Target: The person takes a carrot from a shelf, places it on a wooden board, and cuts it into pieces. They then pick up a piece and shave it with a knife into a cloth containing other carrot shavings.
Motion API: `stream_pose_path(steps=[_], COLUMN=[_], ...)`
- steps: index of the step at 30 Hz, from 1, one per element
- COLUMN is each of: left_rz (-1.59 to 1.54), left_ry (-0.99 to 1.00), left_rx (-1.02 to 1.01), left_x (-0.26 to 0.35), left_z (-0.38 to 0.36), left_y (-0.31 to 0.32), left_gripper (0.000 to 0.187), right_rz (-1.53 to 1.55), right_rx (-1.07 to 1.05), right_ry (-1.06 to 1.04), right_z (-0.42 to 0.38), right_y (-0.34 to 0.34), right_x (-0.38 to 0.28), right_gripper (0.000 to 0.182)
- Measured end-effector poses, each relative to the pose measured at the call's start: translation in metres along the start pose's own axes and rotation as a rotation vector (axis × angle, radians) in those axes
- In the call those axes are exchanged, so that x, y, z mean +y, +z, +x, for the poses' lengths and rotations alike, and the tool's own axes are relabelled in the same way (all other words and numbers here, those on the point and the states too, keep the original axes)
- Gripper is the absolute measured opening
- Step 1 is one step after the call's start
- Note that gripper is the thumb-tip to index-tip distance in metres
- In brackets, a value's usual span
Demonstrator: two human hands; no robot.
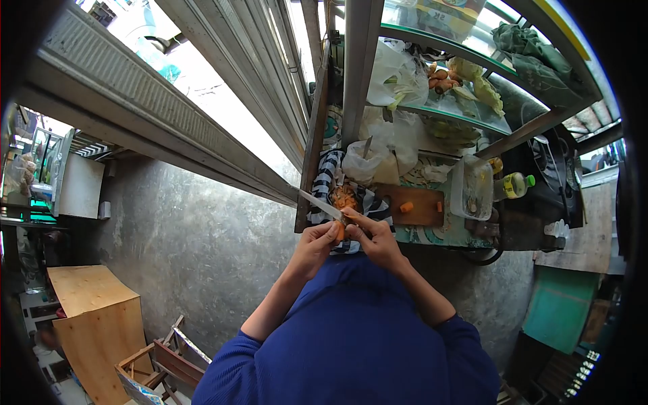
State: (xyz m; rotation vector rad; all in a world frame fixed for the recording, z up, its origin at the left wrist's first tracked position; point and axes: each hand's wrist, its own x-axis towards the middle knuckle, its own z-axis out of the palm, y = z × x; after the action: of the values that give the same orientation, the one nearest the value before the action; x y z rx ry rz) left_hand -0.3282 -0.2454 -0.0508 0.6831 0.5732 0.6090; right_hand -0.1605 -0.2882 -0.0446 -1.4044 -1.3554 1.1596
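Observation:
My left hand (316, 248) is closed around an orange carrot piece (339, 233). The handle of a knife (322, 204) is in my right hand (374, 239), with the blade pointing up and to the left, above the carrot. Beneath the blade, orange peelings (345, 197) lie in a heap on a black-and-white checked cloth (329, 165). To the right, a brown cutting board (423, 212) carries a larger orange piece (406, 207) and a smaller one (439, 206) near its right edge.
A clear plastic container (472, 187) stands right of the board, beside a bottle with a green cap (511, 185). White plastic bags (368, 160) lie behind the board. Above is a glass shelf (439, 116) with vegetables. A metal shutter (169, 104) rises at the left.

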Motion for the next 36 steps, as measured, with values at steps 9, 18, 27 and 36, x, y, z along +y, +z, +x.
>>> stream_pose_path(steps=[9,18,27,36], left_rz=[-0.202,-0.226,0.34,0.469], left_ry=[-0.114,-0.079,0.04,0.107], left_rx=[0.135,0.153,0.232,0.267], left_x=[0.004,-0.004,-0.005,-0.009], left_z=[-0.001,0.0,0.0,0.003], left_y=[-0.012,-0.02,-0.01,-0.003], left_gripper=[0.026,0.023,0.017,0.023], right_rz=[0.478,0.246,-0.238,-0.111], right_rx=[-0.198,-0.188,-0.213,-0.007], right_ry=[0.313,0.17,0.067,-0.01], right_z=[0.005,0.003,0.006,0.004], right_y=[-0.001,0.001,-0.009,0.005], right_x=[0.004,-0.01,-0.008,0.015], right_gripper=[0.045,0.06,0.052,0.041])
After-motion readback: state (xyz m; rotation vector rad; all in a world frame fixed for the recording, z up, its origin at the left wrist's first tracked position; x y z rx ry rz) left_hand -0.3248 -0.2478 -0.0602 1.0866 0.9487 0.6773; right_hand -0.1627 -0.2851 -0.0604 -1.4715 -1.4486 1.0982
